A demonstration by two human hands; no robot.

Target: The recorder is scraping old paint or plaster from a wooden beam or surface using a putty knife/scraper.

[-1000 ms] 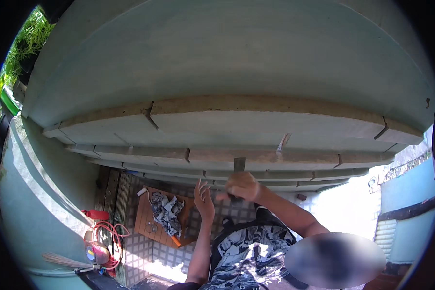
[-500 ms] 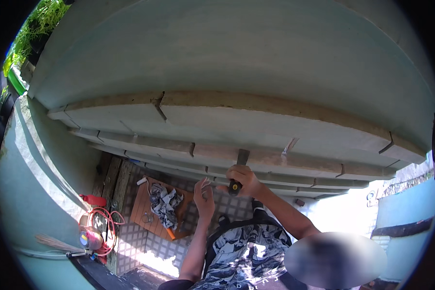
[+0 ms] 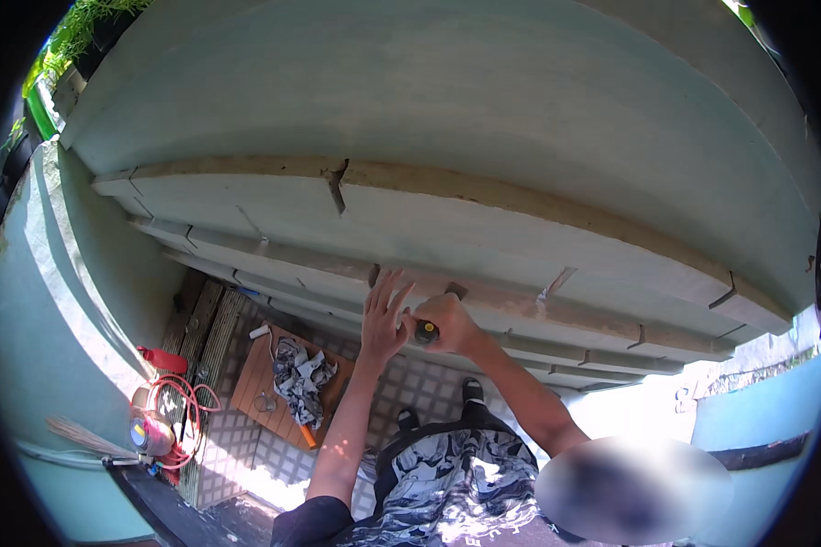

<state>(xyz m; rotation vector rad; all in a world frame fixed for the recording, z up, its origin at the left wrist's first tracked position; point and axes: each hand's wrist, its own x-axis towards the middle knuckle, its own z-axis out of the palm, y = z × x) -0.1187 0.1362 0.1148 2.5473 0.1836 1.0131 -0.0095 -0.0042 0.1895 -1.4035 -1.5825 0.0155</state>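
My right hand (image 3: 449,326) is closed around a scraper (image 3: 425,330) with a black and yellow handle; its blade rests against the bare wooden edge of a ledge (image 3: 520,305). My left hand (image 3: 383,319) is open with fingers spread, just left of the right hand, fingertips at the same ledge. The ledge is one of several stepped ones on a pale green painted wall (image 3: 447,118), each with a worn brown front edge.
Below on the tiled floor (image 3: 420,387) lies a wooden board (image 3: 254,387) with a crumpled patterned cloth (image 3: 296,374) and an orange-handled tool (image 3: 306,436). A red coiled cable (image 3: 187,401), a red object (image 3: 160,360) and a broom (image 3: 77,436) sit at lower left. Green plants (image 3: 82,23) are at top left.
My left hand has risen from below the ledge to its edge beside the right hand. The scraper has shifted slightly along the ledge, and the view has tilted.
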